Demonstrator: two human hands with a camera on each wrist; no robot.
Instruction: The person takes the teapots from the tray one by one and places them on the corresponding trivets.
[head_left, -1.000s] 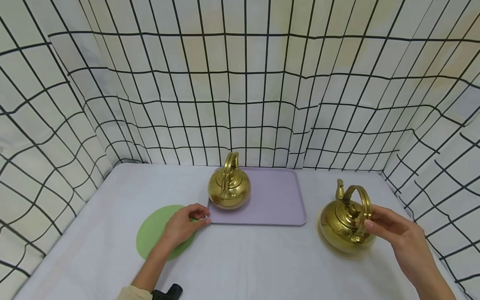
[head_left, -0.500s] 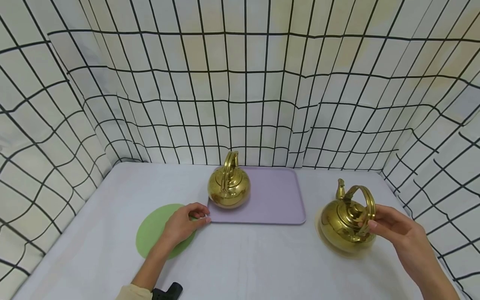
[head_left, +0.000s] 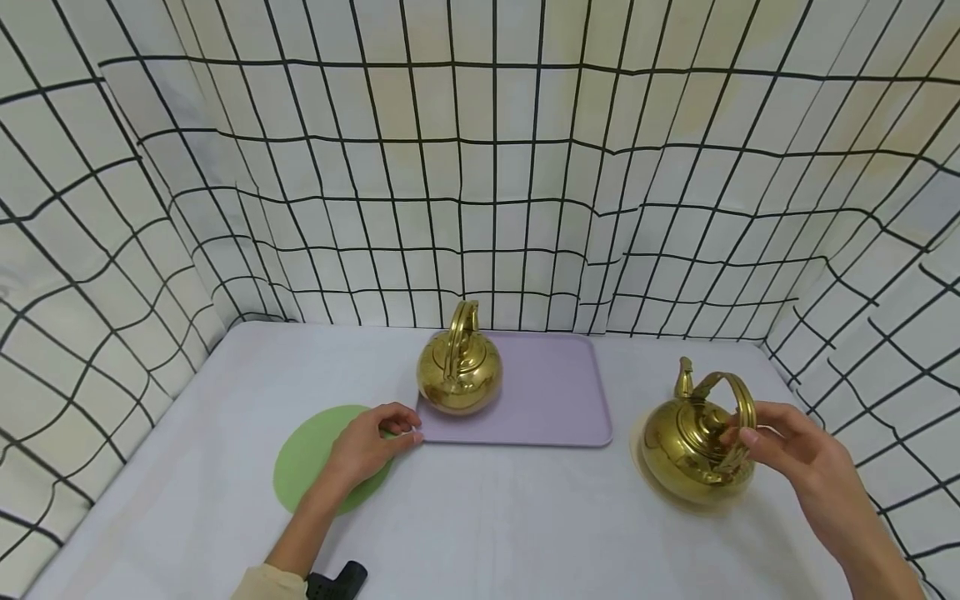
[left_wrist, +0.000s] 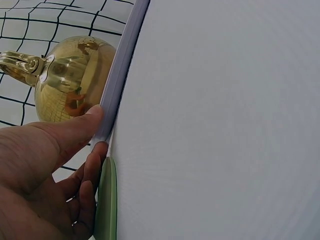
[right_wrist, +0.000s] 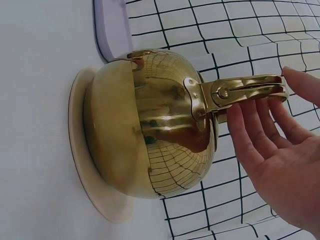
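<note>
A brass kettle [head_left: 693,454] sits on a round beige mat [right_wrist: 112,210] at the right, its spout pointing toward the back. My right hand [head_left: 810,467] holds the kettle's arched handle, with fingers passed under it and the thumb on the near side. A second brass kettle [head_left: 459,379] stands on the left part of a lilac tray [head_left: 551,400]. At the tray's front left corner, my left hand [head_left: 367,446] pinches the rim between thumb and fingers. Part of a round green mat [head_left: 303,458] is hidden beneath the left hand and forearm.
White cloth covers the table [head_left: 517,517]. White walls [head_left: 495,167] with a black grid close it in at the back and both sides. A black device [head_left: 337,581] shows by the left wrist.
The right kettle's handle has shifted slightly to the right along with my right hand, and the kettle has turned a little. My left hand and the tray have stayed in place.
</note>
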